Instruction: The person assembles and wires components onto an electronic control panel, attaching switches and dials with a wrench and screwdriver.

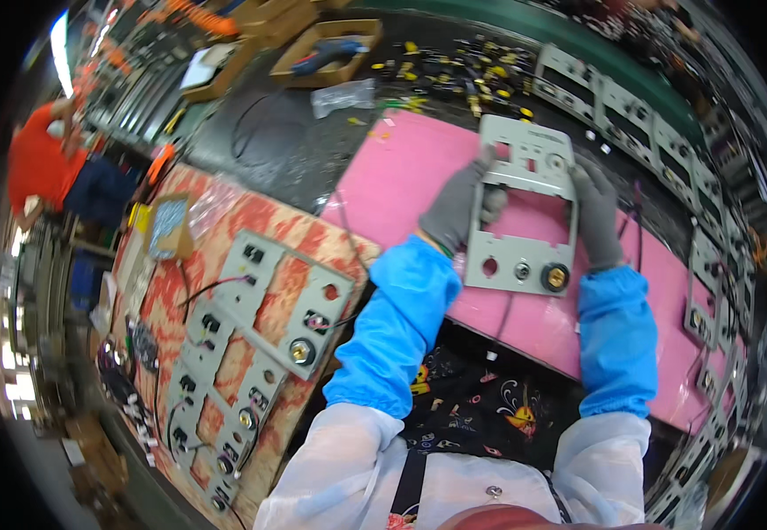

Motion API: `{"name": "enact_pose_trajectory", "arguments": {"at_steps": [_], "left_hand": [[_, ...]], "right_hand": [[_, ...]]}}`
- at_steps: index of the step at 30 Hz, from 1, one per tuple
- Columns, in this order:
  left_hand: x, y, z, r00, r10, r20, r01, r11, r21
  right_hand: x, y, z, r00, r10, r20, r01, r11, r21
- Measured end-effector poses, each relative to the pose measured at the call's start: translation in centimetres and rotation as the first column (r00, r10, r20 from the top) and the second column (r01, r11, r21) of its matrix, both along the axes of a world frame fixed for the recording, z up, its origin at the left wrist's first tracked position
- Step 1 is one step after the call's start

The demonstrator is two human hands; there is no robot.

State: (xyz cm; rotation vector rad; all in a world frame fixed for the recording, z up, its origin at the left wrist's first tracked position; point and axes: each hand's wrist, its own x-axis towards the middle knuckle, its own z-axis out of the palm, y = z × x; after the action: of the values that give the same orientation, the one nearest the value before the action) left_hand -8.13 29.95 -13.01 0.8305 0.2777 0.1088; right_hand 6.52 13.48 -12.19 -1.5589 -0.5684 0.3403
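A grey metal panel (525,260) with a large rectangular opening, smaller cutouts and a brass fitting at its lower right is held over the pink mat (392,185). My left hand (454,205), in a grey glove, grips its left edge, with fingertips showing inside the opening. On the opposite edge, my right hand (597,208), also gloved in grey, is closed on the panel. Blue sleeve covers reach up both forearms. A thin dark cable hangs below the panel.
Similar panels (279,291) lie overlapping on the red-mottled board to the left. More panels (626,110) line the right side. Several small yellow-and-black parts (480,75) are heaped at the back, near a cardboard box (348,40) holding a tool. A person in orange (43,163) stands far left.
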Motion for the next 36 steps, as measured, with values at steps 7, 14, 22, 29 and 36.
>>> {"name": "enact_pose_trajectory", "arguments": {"at_steps": [7,14,22,29,36], "left_hand": [[2.0,-1.2,0.7,0.995,0.093,0.028,-0.094,0.995,0.023],[0.8,-0.8,1.1,1.0,-0.003,0.003,0.003,0.998,0.066],[1.7,-1.5,0.7,0.994,-0.086,-0.068,0.092,0.993,0.08],[2.5,-2.0,-0.6,0.994,-0.014,-0.112,0.016,1.0,0.015],[3.9,-2.5,-2.6,0.998,-0.055,0.008,0.055,0.996,0.068]], "right_hand": [[-1.7,-1.6,-0.4,0.984,-0.104,-0.146,0.109,0.994,0.026],[-0.1,-1.7,-2.2,0.935,-0.247,0.256,0.238,0.969,0.066],[-0.3,-0.4,6.5,0.821,-0.289,0.493,0.316,0.948,0.03],[2.3,12.7,8.1,0.579,0.425,0.696,0.024,0.844,-0.535],[3.5,25.4,7.0,0.417,0.617,0.668,0.091,0.703,-0.706]]}}
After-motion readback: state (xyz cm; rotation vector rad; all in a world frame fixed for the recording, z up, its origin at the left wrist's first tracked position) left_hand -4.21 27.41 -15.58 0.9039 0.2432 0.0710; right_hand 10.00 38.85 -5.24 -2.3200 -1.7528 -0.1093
